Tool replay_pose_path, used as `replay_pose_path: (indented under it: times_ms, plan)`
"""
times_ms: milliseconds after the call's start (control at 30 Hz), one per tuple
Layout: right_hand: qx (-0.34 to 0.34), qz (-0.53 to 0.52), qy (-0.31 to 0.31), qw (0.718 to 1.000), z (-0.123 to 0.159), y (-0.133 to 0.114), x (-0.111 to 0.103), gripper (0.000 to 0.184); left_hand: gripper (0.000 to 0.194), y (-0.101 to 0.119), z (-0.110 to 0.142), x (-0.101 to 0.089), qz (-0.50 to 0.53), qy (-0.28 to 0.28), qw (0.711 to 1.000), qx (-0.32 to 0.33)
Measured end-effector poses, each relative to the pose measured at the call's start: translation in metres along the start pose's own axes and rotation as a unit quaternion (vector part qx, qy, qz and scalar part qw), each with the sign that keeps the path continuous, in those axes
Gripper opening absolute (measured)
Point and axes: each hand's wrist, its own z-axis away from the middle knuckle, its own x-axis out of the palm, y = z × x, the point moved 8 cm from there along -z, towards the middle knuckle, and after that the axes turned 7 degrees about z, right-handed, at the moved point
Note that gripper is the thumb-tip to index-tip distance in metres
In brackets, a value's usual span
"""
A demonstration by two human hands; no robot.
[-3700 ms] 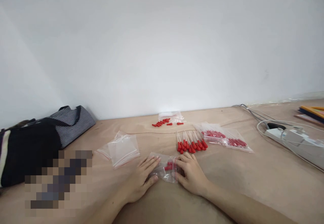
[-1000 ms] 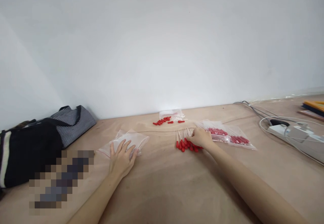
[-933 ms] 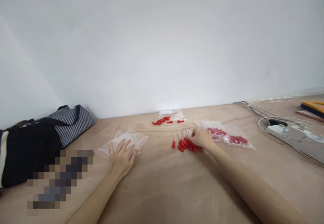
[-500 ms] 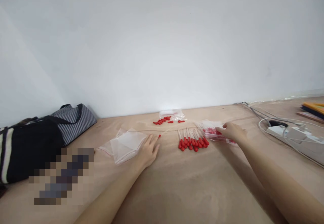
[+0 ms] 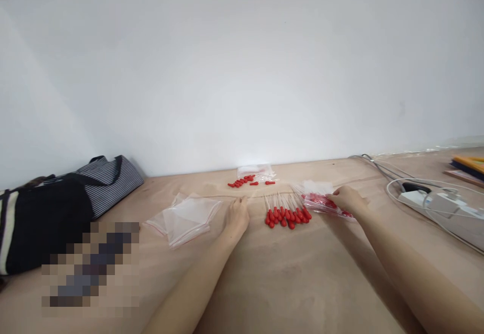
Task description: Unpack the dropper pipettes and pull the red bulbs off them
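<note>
My left hand (image 5: pixel 238 216) rests on the table with its fingers curled together, right of a few flat clear zip bags (image 5: pixel 191 218). What its fingers close on, if anything, is hidden. My right hand (image 5: pixel 348 199) pinches the edge of a clear zip bag (image 5: pixel 318 203) with red-bulbed droppers inside. Between the hands lies a pile of droppers (image 5: pixel 285 215), red bulbs toward me and clear tubes pointing away. Farther back are several loose red bulbs (image 5: pixel 242 181), beside another clear bag (image 5: pixel 254 171) and some clear tubes (image 5: pixel 266 178).
A white wall (image 5: pixel 242 72) bounds the table (image 5: pixel 287 283) at the back. On the right stand a power strip (image 5: pixel 446 218) with cables (image 5: pixel 391 183) and a yellow and dark blue stack (image 5: pixel 469 165). A black and striped bag (image 5: pixel 113 178) lies left, near a blurred patch.
My left hand has moved right, off the flat bags, and its spread fingers have curled in. The single red bulb near its fingertips is now covered. My right hand stays at the filled bag.
</note>
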Motion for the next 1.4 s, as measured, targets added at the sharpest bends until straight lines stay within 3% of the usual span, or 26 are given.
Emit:
replay_pose_path:
  times_ms: [233, 400, 600, 733, 900, 1067, 1200, 1400]
  plan:
    - [-0.001, -0.055, 0.033, 0.998, 0.000, 0.000, -0.004, 0.018, 0.034, 0.021, 0.007, 0.017, 0.109, -0.039, 0.991, -0.068]
    - [-0.031, -0.150, 0.067, 0.986, -0.002, -0.005, -0.011, 0.020, 0.026, 0.026, 0.011, 0.020, 0.171, -0.049, 0.981, -0.074]
    - [-0.045, -0.287, 0.128, 0.948, 0.007, -0.011, -0.031, 0.022, 0.015, 0.010, 0.020, 0.015, 0.228, -0.033, 0.970, -0.074]
    - [-0.086, -0.374, 0.150, 0.911, 0.033, -0.043, -0.034, 0.023, 0.017, -0.008, 0.030, 0.016, 0.280, -0.042, 0.957, -0.067]
    - [-0.191, -0.436, 0.108, 0.873, 0.098, -0.102, -0.008, 0.024, 0.023, -0.015, 0.036, 0.023, 0.341, -0.075, 0.936, -0.035]
    - [-0.257, -0.498, 0.044, 0.827, 0.157, -0.115, 0.023, 0.027, 0.027, -0.011, 0.032, 0.027, 0.368, -0.091, 0.925, 0.004]
    - [-0.270, -0.509, -0.037, 0.816, 0.176, -0.115, 0.042, 0.029, 0.031, -0.028, 0.038, 0.016, 0.351, -0.058, 0.934, -0.003]
    - [-0.298, -0.483, -0.100, 0.817, 0.185, -0.133, 0.049, 0.032, 0.028, -0.045, 0.065, -0.010, 0.291, -0.034, 0.956, 0.001]
